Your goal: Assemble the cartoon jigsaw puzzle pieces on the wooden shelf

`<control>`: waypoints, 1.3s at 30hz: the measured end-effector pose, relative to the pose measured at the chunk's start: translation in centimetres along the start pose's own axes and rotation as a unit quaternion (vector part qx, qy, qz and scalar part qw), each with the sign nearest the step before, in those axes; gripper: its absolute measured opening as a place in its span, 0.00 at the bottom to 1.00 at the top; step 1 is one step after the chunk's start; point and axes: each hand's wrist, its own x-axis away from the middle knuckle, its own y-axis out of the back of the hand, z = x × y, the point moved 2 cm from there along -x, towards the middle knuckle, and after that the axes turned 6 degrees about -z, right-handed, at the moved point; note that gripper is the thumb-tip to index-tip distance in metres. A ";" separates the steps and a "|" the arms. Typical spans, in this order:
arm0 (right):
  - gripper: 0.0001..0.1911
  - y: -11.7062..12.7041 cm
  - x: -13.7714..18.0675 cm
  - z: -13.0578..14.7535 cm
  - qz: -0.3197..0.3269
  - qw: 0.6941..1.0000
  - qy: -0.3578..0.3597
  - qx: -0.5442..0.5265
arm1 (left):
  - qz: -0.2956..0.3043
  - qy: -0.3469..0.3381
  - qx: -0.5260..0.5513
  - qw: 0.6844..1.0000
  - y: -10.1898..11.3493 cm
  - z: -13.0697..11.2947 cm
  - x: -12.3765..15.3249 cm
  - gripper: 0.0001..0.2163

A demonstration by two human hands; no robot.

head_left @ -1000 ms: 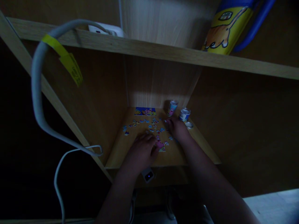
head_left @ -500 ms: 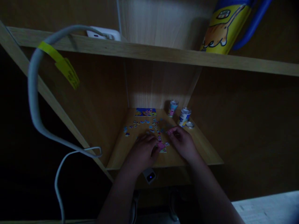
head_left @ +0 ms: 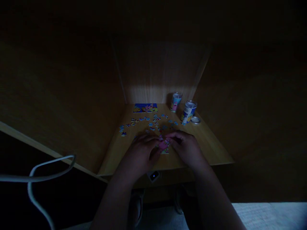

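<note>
**A:** ok what's the situation in there?
**B:** mostly pink jigsaw section near the front of the wooden shelf, green along its near edge. It's partly covered, so I can't make out every seam.
**A:** and the rest?
**B:** loose jigsaw pieces, lots of light blue, scattered behind it in a ragged spread. Some bunch up mid-shelf, others trail off to the left. Too dim to read the prints tbh.

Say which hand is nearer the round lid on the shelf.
Right. The right hand is nearer the camera than the lid and slightly left of it; the left hand is much farther left.
</note>
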 end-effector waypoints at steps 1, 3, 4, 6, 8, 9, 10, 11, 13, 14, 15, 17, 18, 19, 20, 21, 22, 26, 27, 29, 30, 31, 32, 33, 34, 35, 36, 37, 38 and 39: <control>0.07 0.0 0.0 0.1 0.010 1.000 0.007 0.008 | 0.001 -0.002 0.000 1.000 0.0 0.0 0.0 0.09; 0.08 0.0 0.0 0.2 0.019 1.000 0.011 0.021 | 0.001 -0.006 -0.002 1.000 0.0 0.0 0.0 0.09; 0.09 0.0 0.0 0.2 0.021 0.999 0.011 0.027 | 0.002 -0.008 -0.003 1.000 0.0 0.0 0.0 0.09; 0.09 -0.1 0.0 0.2 0.024 0.999 0.012 0.040 | 0.001 -0.009 -0.005 1.000 0.0 0.0 0.0 0.09; 0.10 -0.1 -0.1 0.3 0.028 0.998 0.020 0.056 | 0.000 -0.007 -0.007 1.000 0.0 -0.1 0.0 0.08; 0.10 -0.2 -0.1 0.4 0.029 0.997 0.028 0.065 | -0.002 -0.006 -0.008 1.000 0.0 -0.1 0.0 0.07; 0.10 -0.2 -0.1 0.4 0.029 0.996 0.036 0.075 | -0.004 -0.006 -0.007 1.000 0.1 -0.2 0.0 0.07; 0.10 -0.2 -0.2 0.5 0.029 0.995 0.044 0.084 | -0.006 -0.007 -0.006 1.000 0.1 -0.2 0.0 0.07; 0.11 -0.2 -0.2 0.4 0.030 0.993 0.055 0.096 | -0.009 -0.009 0.000 1.000 0.1 -0.2 -0.1 0.07; 0.11 -0.2 -0.2 0.4 0.031 0.993 0.059 0.099 | -0.010 -0.011 0.003 1.000 0.1 -0.2 -0.1 0.07; 0.11 -0.2 -0.2 0.3 0.031 0.993 0.062 0.100 | -0.010 -0.013 0.004 1.000 0.0 -0.1 0.0 0.07; 0.12 -0.2 -0.1 0.2 0.028 0.992 0.065 0.104 | -0.010 -0.014 0.006 1.000 0.0 -0.1 0.0 0.07; 0.11 -0.2 -0.1 0.1 0.027 0.992 0.066 0.107 | -0.009 -0.015 0.006 1.000 0.0 0.0 0.0 0.08; 0.11 -0.2 0.0 0.1 0.027 0.991 0.066 0.111 | -0.008 -0.015 0.005 1.000 -0.1 0.0 0.0 0.08; 0.11 -0.2 0.0 0.1 0.030 0.991 0.065 0.116 | -0.006 -0.014 0.004 1.000 -0.1 0.0 0.0 0.08; 0.10 -0.2 -0.1 0.1 0.032 0.990 0.065 0.121 | -0.004 -0.014 0.003 1.000 -0.1 0.0 0.0 0.08; 0.10 -0.2 -0.1 0.2 0.035 0.989 0.067 0.125 | -0.004 -0.015 0.002 1.000 -0.1 0.0 0.0 0.08; 0.12 -0.3 -0.2 0.5 0.038 0.987 0.085 0.129 | -0.004 -0.019 0.004 1.000 0.0 0.0 0.0 0.08; 0.12 -0.3 -0.2 0.6 0.037 0.987 0.090 0.130 | -0.003 -0.019 0.004 1.000 0.0 -0.1 0.0 0.08; 0.12 -0.4 -0.2 0.7 0.034 0.986 0.097 0.132 | 0.000 -0.017 0.003 1.000 0.0 -0.1 0.0 0.07; 0.11 -0.4 -0.2 0.7 0.034 0.985 0.098 0.135 | 0.001 -0.016 0.002 1.000 0.0 -0.1 0.0 0.07; 0.11 -0.4 -0.2 0.7 0.035 0.985 0.100 0.137 | 0.003 -0.016 0.002 1.000 0.0 -0.2 0.0 0.07; 0.12 -0.5 -0.2 0.8 0.038 0.985 0.101 0.138 | 0.002 -0.016 0.003 1.000 0.0 -0.2 0.0 0.07; 0.12 -0.5 -0.2 0.8 0.041 0.984 0.102 0.141 | 0.000 -0.017 0.003 1.000 0.0 -0.2 0.0 0.07; 0.12 -0.5 -0.2 0.9 0.045 0.983 0.102 0.146 | -0.002 -0.018 0.004 1.000 0.0 -0.2 0.0 0.07; 0.12 -0.6 -0.2 0.9 0.049 0.982 0.102 0.150 | -0.003 -0.018 0.005 1.000 0.0 -0.2 0.0 0.07; 0.12 -0.6 -0.2 1.0 0.054 0.981 0.102 0.155 | -0.003 -0.018 0.004 1.000 0.0 -0.2 0.0 0.06; 0.12 -0.7 -0.2 1.0 0.059 0.980 0.102 0.158 | -0.003 -0.018 0.003 1.000 0.0 -0.2 0.0 0.06; 0.12 -0.7 -0.2 1.1 0.063 0.980 0.102 0.160 | -0.002 -0.017 0.002 1.000 0.0 -0.2 0.0 0.06; 0.13 -0.7 -0.2 1.1 0.067 0.980 0.101 0.159 | -0.001 -0.017 0.001 1.000 0.0 -0.1 0.0 0.06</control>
